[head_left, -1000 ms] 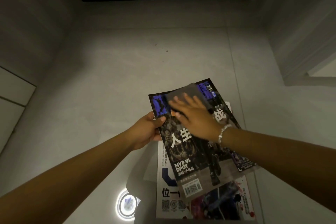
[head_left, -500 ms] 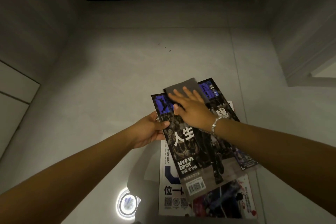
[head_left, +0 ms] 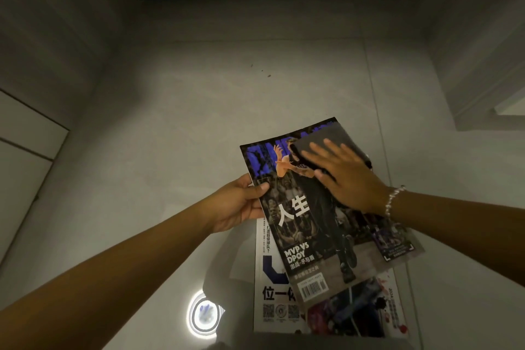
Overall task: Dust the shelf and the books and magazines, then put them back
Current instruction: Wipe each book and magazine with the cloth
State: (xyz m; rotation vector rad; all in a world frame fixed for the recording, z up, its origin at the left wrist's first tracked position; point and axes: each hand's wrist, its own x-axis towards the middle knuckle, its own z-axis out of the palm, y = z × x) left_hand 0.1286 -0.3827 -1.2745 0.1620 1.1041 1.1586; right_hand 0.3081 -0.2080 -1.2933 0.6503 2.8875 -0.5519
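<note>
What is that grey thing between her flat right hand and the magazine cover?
A grey dusting cloth lies there, pressed flat onto the held magazine by the right hand. The head view shows it.

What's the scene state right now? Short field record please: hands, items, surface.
left hand: left hand grips the left edge of the magazine, thumb on the cover
right hand: right hand lies flat, fingers straight, pressing the grey cloth on the cover's upper right
magazine: held tilted, cover up, barcode at its near end
under it: second magazine lying flat on the floor
floor: grey tiles, a few dark specks, round light reflection
task stage: wiping the cover
</note>
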